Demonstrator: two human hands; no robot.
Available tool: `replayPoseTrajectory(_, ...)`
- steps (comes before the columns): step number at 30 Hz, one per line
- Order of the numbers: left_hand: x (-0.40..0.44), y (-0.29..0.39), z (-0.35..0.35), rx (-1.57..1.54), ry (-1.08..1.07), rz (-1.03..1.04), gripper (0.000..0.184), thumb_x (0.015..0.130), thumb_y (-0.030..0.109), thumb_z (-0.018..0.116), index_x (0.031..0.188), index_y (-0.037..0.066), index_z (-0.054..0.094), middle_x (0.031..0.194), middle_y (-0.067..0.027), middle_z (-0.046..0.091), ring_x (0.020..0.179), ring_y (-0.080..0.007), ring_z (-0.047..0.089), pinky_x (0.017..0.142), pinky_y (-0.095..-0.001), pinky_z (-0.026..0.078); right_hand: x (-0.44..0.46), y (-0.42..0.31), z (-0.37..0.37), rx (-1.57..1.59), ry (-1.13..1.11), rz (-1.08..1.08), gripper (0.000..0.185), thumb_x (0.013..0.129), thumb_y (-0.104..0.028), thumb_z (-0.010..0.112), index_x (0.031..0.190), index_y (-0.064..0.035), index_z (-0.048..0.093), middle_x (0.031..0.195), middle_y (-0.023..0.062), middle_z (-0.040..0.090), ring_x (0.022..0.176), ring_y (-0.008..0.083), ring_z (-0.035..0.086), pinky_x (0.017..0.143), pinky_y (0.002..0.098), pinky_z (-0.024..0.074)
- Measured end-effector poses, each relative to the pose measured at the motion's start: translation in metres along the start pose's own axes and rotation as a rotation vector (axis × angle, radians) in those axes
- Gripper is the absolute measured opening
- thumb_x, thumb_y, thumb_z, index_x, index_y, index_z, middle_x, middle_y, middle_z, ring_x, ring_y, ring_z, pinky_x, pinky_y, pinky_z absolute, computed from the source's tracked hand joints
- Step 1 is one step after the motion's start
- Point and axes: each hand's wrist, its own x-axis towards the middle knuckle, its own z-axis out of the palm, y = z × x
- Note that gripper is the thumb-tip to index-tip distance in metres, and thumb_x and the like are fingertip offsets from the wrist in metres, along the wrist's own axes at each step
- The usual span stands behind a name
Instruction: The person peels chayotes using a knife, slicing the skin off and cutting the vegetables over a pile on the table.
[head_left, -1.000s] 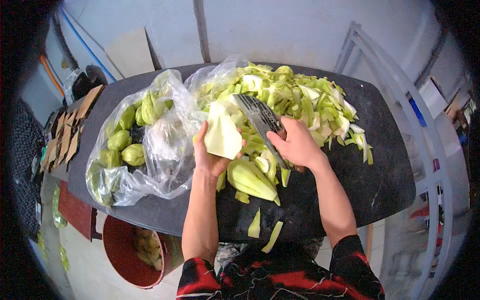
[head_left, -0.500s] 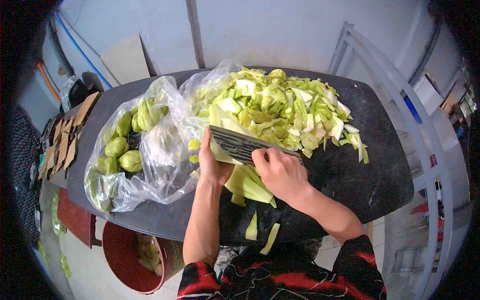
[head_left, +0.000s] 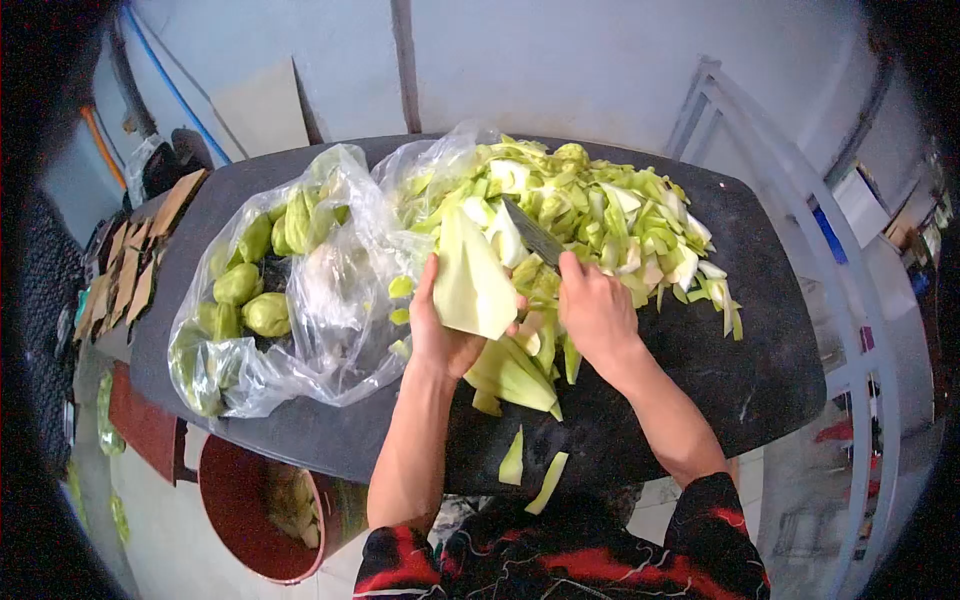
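In my left hand [head_left: 448,335] is a large, peeled, pale green vegetable [head_left: 470,275] with flat cut faces, its wider end toward me. My fingers wrap round its lower left side, and some fingertips show at its right edge. My right hand [head_left: 600,310] grips a broad knife [head_left: 532,232] with a dark patterned blade, which points up and left, to the right of the vegetable and apart from it. Most of the knife's handle is hidden in my fist. Below my hands lies a long green slice [head_left: 515,378].
A large heap of green peelings [head_left: 610,210] covers the back of the dark table [head_left: 700,370]. At left, a clear plastic bag [head_left: 340,340] holds several green chayotes [head_left: 266,315]. Two strips lie by the front edge. A red bucket [head_left: 225,525] stands on the floor; a grey metal rail [head_left: 800,190] is at right.
The knife has moved off the vegetable to the right, and its blade has turned. The vegetable, formerly behind the blade, now shows its broad cut face.
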Motion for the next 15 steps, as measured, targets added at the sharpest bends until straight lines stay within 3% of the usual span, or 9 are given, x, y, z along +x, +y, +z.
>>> replayPoseTrajectory(3,-0.006,0.016,-0.006,-0.034,0.009,0.032,0.066,0.094,0.061,0.037,0.131,0.006,0.047,0.111,-0.0166,0.061,0.09,-0.0386,0.065,0.064,-0.0491,0.053,-0.004,0.003,-0.003,0.039,-0.029,0.047,0.011,0.087,-0.005,0.049,0.098,-0.0021,0.048,0.08,0.021,0.064,0.07,0.0404,0.067,0.061,0.0486,0.0553)
replayPoseTrajectory(5,-0.025,0.041,-0.004,0.192,0.266,0.3,0.066,0.093,0.059,0.042,0.131,0.005,0.047,0.113,-0.0163,0.061,0.092,-0.0371,0.065,0.069,-0.0508,0.054,-0.014,0.014,-0.01,0.058,-0.024,0.05,0.011,0.087,-0.006,0.05,0.097,-0.0022,0.049,0.079,0.0215,0.065,0.07,0.0407,0.067,0.061,0.0495,0.0548)
replayPoseTrajectory(7,-0.078,0.07,-0.003,0.3,0.322,0.514,0.065,0.092,0.055,0.047,0.132,0.005,0.047,0.115,-0.0152,0.061,0.094,-0.0355,0.066,0.074,-0.0522,0.056,-0.026,0.032,-0.018,0.117,0.012,0.069,0.011,0.087,-0.006,0.052,0.096,-0.0016,0.05,0.076,0.0217,0.065,0.07,0.0407,0.066,0.062,0.0501,0.0542)
replayPoseTrajectory(8,-0.108,0.082,-0.023,0.359,0.514,0.808,0.063,0.093,0.051,0.05,0.133,0.003,0.047,0.118,-0.0166,0.061,0.098,-0.0351,0.065,0.077,-0.0503,0.057,-0.032,0.043,-0.024,0.167,0.006,0.098,0.012,0.087,-0.009,0.053,0.096,-0.0005,0.052,0.074,0.0221,0.065,0.07,0.0413,0.066,0.062,0.0496,0.0537)
replayPoseTrajectory(9,-0.142,0.1,-0.026,0.391,0.61,0.929,0.062,0.095,0.048,0.048,0.134,0.001,0.046,0.121,-0.0186,0.06,0.101,-0.0355,0.064,0.079,-0.0477,0.057,-0.037,0.054,-0.028,0.189,-0.026,0.146,0.013,0.088,-0.009,0.055,0.097,0.0003,0.052,0.073,0.023,0.065,0.071,0.0423,0.065,0.063,0.0502,0.0527)
replayPoseTrajectory(10,-0.184,0.115,-0.054,0.789,0.599,1.129,0.06,0.096,0.046,0.047,0.134,-0.001,0.045,0.121,-0.0197,0.06,0.102,-0.0358,0.063,0.08,-0.0468,0.056,-0.042,0.065,-0.03,0.195,-0.044,0.191,0.013,0.088,-0.009,0.056,0.096,0.0007,0.052,0.074,0.0234,0.065,0.071,0.0427,0.064,0.063,0.0505,0.052)
replayPoseTrajectory(11,-0.221,0.141,-0.074,0.626,0.734,1.216,0.06,0.097,0.045,0.046,0.136,0.0,0.045,0.118,-0.0183,0.06,0.102,-0.0354,0.062,0.082,-0.0452,0.055,-0.047,0.074,-0.032,0.201,-0.061,0.237,0.013,0.089,-0.009,0.057,0.096,0.0012,0.052,0.074,0.0237,0.065,0.072,0.0431,0.064,0.064,0.0509,0.0513)
replayPoseTrajectory(13,-0.291,0.159,-0.134,0.867,1.103,1.405,0.062,0.096,0.047,0.048,0.137,0.001,0.045,0.115,-0.0165,0.06,0.099,-0.0333,0.062,0.082,-0.0417,0.053,-0.051,0.085,-0.039,0.279,-0.105,0.343,0.014,0.088,-0.009,0.059,0.096,0.0016,0.053,0.074,0.0237,0.065,0.073,0.043,0.064,0.066,0.0514,0.0498)
replayPoseTrajectory(15,-0.392,0.191,-0.238,0.821,1.266,1.067,0.061,0.095,0.049,0.051,0.134,0.002,0.05,0.111,-0.0131,0.06,0.096,-0.0266,0.061,0.081,-0.0365,0.051,-0.054,0.094,-0.038,0.301,-0.109,0.374,0.021,0.085,-0.007,0.062,0.102,0.0032,0.054,0.077,0.0234,0.065,0.077,0.0425,0.064,0.07,0.0493,0.0494)
